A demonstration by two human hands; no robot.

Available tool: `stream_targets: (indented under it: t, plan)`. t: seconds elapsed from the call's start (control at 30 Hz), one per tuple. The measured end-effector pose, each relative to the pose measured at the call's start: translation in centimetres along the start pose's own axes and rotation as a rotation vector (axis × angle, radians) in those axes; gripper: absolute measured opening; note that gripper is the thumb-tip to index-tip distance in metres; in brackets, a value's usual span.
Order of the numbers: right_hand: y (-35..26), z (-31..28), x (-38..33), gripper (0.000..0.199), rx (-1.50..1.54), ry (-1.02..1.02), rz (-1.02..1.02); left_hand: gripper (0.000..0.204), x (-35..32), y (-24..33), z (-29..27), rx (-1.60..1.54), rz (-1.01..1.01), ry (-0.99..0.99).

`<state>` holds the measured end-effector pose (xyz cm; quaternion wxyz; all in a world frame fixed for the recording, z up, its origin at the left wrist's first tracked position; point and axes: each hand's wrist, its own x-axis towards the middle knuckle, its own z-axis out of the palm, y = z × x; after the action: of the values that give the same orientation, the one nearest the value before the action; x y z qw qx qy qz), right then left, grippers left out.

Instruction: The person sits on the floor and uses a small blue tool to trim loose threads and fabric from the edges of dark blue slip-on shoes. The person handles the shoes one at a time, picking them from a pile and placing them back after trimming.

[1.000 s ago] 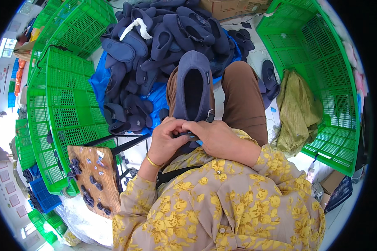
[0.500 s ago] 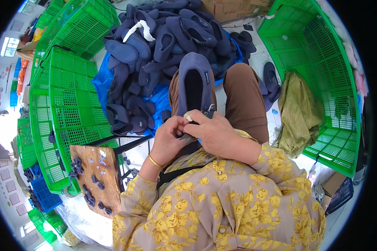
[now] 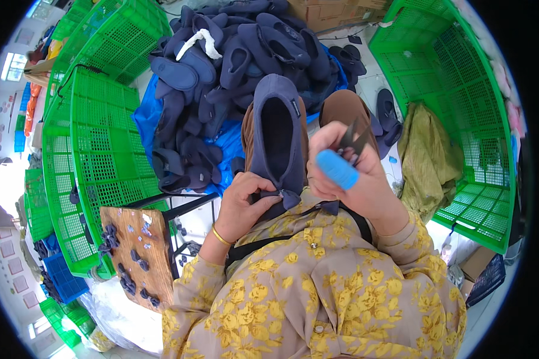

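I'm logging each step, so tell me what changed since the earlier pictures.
The right hand has moved away from the slipper's near end, rightward and slightly forward, with dark pointed snips now plainly showing in it; a dark bow is uncovered. The left hand still pinches at that end. The shoe pile and green crates stayed put.

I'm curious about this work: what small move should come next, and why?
Perhaps bring the snips in the right hand to the small bow at the heel of the slipper: the left hand pinches right beside it, while the blades are apart from it, pointing away.
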<state>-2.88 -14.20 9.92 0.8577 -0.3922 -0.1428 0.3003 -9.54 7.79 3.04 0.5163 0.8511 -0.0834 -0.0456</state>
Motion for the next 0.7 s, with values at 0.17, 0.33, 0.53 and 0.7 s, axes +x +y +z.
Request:
stream_targets:
  t: [0.17, 0.33, 0.53, 0.7]
  plan:
    - [3.1, -1.1, -2.0, 0.015, -1.082, -0.006, 0.0, 0.018, -0.4, 0.0, 0.9, 0.024, 0.066, 0.111]
    - [4.9, -1.9, -3.2, 0.021, -1.242, -0.03, 0.004, 0.019, -0.5, 0.1, 1.1, 0.025, 0.06, 0.128]
    - [5.1, -1.9, -2.9, 0.019, -1.265, -0.026, -0.01, 0.018, -0.5, -0.1, 1.3, -0.01, 0.051, 0.138]
    - [5.1, -1.9, -2.7, 0.028, -1.307, -0.053, 0.063, 0.018, -0.4, -0.1, 1.3, 0.0, 0.049, 0.141]
